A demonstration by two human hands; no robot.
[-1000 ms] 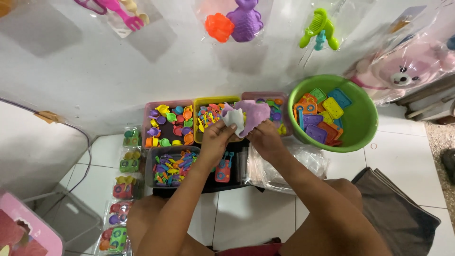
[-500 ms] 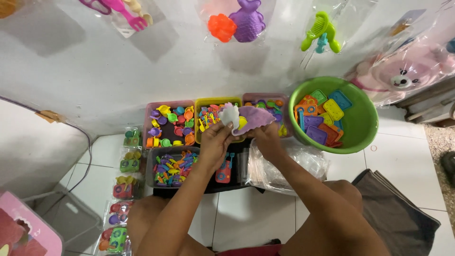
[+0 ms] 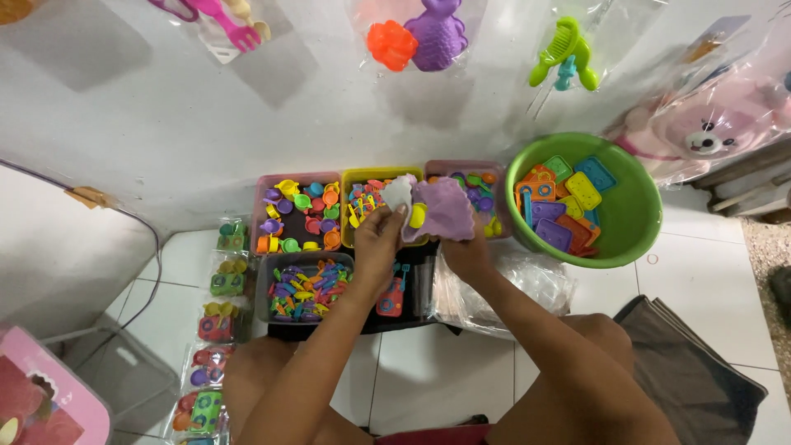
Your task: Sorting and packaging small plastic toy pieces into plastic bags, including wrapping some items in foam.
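My left hand [image 3: 381,237] pinches a small pale toy piece [image 3: 397,193] together with a little yellow piece [image 3: 418,216]. My right hand [image 3: 466,249] holds a purple flat toy piece [image 3: 446,208] right beside them. Both hands hover over the yellow bin [image 3: 356,176] of small colourful toy parts. A pink bin [image 3: 268,183] with tiny cups and pots is to the left, another pink bin [image 3: 488,169] to the right. A grey tray [image 3: 264,288] of coloured utensils lies nearer my knees.
A green basin [image 3: 634,214] with flat coloured toy tiles stands right. Clear plastic bags [image 3: 527,284] lie below my right hand. Packed toy sets [image 3: 216,321] line the floor left. Bagged toys [image 3: 424,33] hang on the wall; a pink box [image 3: 49,412] sits bottom left.
Both hands shifted slightly with the toy pieces; the pale piece turned and the purple piece spread out flatter to the right.
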